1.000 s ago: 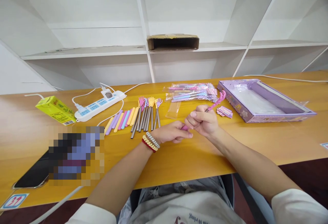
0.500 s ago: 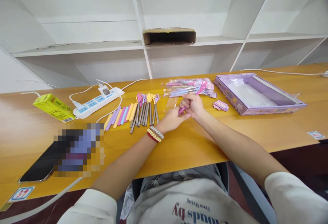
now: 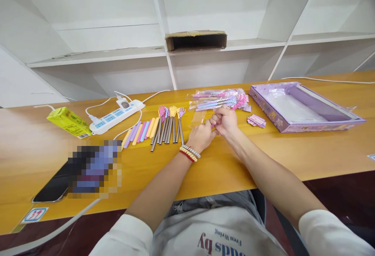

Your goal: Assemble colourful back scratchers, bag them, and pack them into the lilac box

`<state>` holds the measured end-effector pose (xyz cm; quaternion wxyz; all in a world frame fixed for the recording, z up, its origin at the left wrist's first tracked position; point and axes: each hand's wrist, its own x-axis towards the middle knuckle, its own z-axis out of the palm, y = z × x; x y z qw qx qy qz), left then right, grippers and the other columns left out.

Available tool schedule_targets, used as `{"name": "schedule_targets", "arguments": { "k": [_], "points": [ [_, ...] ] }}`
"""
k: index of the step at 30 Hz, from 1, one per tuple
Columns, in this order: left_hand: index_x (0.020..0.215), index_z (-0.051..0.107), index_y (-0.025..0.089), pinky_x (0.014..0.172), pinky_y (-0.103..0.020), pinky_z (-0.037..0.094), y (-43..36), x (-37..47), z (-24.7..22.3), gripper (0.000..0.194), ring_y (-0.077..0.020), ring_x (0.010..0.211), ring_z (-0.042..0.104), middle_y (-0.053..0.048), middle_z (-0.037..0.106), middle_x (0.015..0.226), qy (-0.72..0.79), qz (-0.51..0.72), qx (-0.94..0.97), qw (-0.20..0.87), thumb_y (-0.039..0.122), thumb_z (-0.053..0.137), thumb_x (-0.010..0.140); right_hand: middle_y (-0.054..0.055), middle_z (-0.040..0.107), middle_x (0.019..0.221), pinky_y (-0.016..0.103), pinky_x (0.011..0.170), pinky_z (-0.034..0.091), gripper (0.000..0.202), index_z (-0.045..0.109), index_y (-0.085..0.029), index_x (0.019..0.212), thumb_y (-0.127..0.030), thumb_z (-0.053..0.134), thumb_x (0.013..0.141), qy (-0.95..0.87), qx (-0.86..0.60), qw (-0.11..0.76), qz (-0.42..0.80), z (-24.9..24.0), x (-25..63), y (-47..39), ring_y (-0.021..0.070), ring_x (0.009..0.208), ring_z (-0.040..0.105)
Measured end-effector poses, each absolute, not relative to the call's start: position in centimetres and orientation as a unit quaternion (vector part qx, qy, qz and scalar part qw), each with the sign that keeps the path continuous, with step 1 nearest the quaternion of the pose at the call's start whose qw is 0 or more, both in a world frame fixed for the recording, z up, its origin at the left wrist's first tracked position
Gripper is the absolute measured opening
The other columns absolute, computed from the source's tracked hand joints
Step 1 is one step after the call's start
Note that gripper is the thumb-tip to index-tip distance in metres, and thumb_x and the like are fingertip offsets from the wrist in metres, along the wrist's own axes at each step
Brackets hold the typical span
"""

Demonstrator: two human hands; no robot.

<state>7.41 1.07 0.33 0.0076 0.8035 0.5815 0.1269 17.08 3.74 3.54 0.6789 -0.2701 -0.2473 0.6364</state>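
We have our left hand (image 3: 200,136) and right hand (image 3: 225,121) curled closed around the pink scratcher (image 3: 241,100), over the table (image 3: 211,170) by the bagged scratchers (image 3: 215,102), and judge it light, stiff and smooth, best held below its claw (image 3: 240,102).

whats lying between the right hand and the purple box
Overlapping pink and purple cards lie on the table between the right hand and the purple box, seen in the head view.
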Motion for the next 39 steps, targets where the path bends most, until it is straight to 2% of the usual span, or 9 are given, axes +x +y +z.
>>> {"name": "schedule_targets", "arguments": {
  "k": [10, 14, 16, 18, 25, 30, 35, 37, 39],
  "points": [
    [0.102, 0.05, 0.013, 0.06, -0.032, 0.041, -0.1, 7.9, 1.1, 0.056, -0.0267, 0.072, 0.063, -0.011, 0.062, 0.075, 0.607, 0.15, 0.781, 0.005, 0.061, 0.03, 0.084, -0.011, 0.014, 0.034, 0.019, 0.029, 0.019, 0.049, 0.009, -0.018, 0.057, -0.005, 0.056, 0.052, -0.232, -0.284, 0.671, 0.644, 4.6, 17.4, 2.9, 0.0029, 0.028, 0.016],
    [0.082, 0.054, 0.016, 0.054, -0.027, 0.035, 0.7, 6.8, 1.5, 0.045, -0.0176, 0.061, 0.055, -0.002, 0.055, 0.064, 0.5, 0.203, 0.83, 0.144, 0.059, 0.042, 0.08, -0.011, 0.014, 0.034, 0.019, 0.029, 0.017, 0.05, 0.009, -0.018, 0.056, -0.005, 0.057, 0.052, -0.242, -0.27, 0.671, 0.647, 4.7, 17.4, 2.6, 0.0024, 0.028, 0.014],
    [0.068, 0.051, 0.017, 0.05, -0.025, 0.031, 1.0, 6.3, 1.7, 0.042, -0.0124, 0.055, 0.047, 0.002, 0.047, 0.057, 0.441, 0.209, 0.84, 0.239, 0.057, 0.045, 0.079, -0.011, 0.014, 0.035, 0.019, 0.029, 0.016, 0.051, 0.009, -0.018, 0.056, -0.006, 0.059, 0.053, -0.261, -0.256, 0.661, 0.656, 4.6, 17.4, 2.5, 0.002, 0.028, 0.013],
    [0.064, 0.048, 0.016, 0.049, -0.024, 0.03, 1.0, 5.9, 1.8, 0.041, -0.01, 0.054, 0.042, 0.003, 0.044, 0.057, 0.422, 0.22, 0.83, 0.292, 0.055, 0.048, 0.078, -0.011, 0.014, 0.036, 0.019, 0.03, 0.017, 0.052, 0.009, -0.018, 0.056, -0.007, 0.06, 0.055, -0.276, -0.243, 0.644, 0.671, 4.3, 17.5, 2.5, 0.0019, 0.029, 0.013],
    [0.095, 0.052, 0.017, 0.062, -0.026, 0.039, 0.4, 5.5, 1.7, 0.038, -0.0133, 0.068, 0.051, 0.001, 0.055, 0.077, 0.454, 0.278, 0.797, 0.284, 0.045, 0.063, 0.071, -0.009, 0.02, 0.04, 0.019, 0.04, 0.033, 0.045, 0.017, -0.017, 0.056, -0.009, 0.061, 0.057, -0.3, -0.206, 0.64, 0.677, 3.4, 17.4, 3.0, 0.0029, 0.036, 0.025],
    [0.092, 0.05, 0.017, 0.063, -0.027, 0.04, 0.5, 6.1, 1.0, 0.022, -0.0139, 0.069, 0.052, -0.001, 0.056, 0.079, 0.453, 0.281, 0.79, 0.301, 0.032, 0.057, 0.077, -0.009, 0.028, 0.043, 0.02, 0.047, 0.04, 0.028, 0.036, -0.018, 0.06, -0.008, 0.062, 0.056, -0.316, -0.207, 0.644, 0.665, 2.9, 17.5, 3.3, 0.0044, 0.04, 0.032],
    [0.088, 0.049, 0.017, 0.056, -0.025, 0.039, 1.3, 5.8, 0.1, 0.031, -0.0113, 0.063, 0.046, 0.001, 0.05, 0.076, 0.445, 0.283, 0.777, 0.344, 0.039, 0.062, 0.071, -0.006, 0.047, 0.049, 0.024, 0.057, 0.046, 0.021, 0.05, -0.018, 0.07, -0.011, 0.064, 0.056, -0.302, -0.222, 0.646, 0.665, 2.5, 17.4, 3.6, 0.0081, 0.048, 0.049],
    [0.087, 0.049, 0.017, 0.057, -0.025, 0.039, 1.7, 5.5, 0.0, 0.031, -0.0111, 0.064, 0.045, 0.001, 0.049, 0.076, 0.442, 0.282, 0.779, 0.344, 0.039, 0.063, 0.071, -0.003, 0.056, 0.057, 0.025, 0.059, 0.048, 0.024, 0.051, -0.017, 0.073, -0.012, 0.067, 0.055, -0.306, -0.237, 0.633, 0.67, 2.4, 17.3, 3.7, 0.0101, 0.054, 0.054],
    [0.087, 0.049, 0.017, 0.057, -0.025, 0.039, 1.9, 5.3, -0.1, 0.03, -0.0113, 0.064, 0.045, 0.001, 0.049, 0.075, 0.438, 0.275, 0.783, 0.345, 0.04, 0.06, 0.073, -0.003, 0.057, 0.059, 0.024, 0.057, 0.047, 0.027, 0.05, -0.018, 0.071, -0.012, 0.07, 0.054, -0.316, -0.254, 0.615, 0.676, 2.4, 17.2, 3.6, 0.0107, 0.055, 0.056]
  ]
}}
